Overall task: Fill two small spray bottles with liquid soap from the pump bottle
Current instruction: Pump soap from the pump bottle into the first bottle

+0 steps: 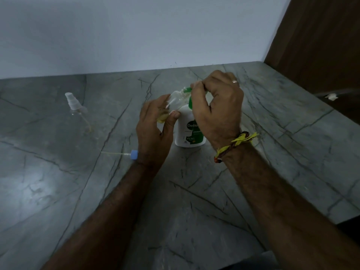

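Nearest on the grey stone counter (58,191) is a blue spray cap (134,154) lying on its side, its tube pointing left, right by the left wrist. Left hand (155,129) is curled round a tilted clear spray bottle (173,102), mouth up at the pump bottle (190,131) nozzle. Right hand (218,108), fingers bent, presses the green pump head. Far left stands the second spray bottle (75,106), capped.
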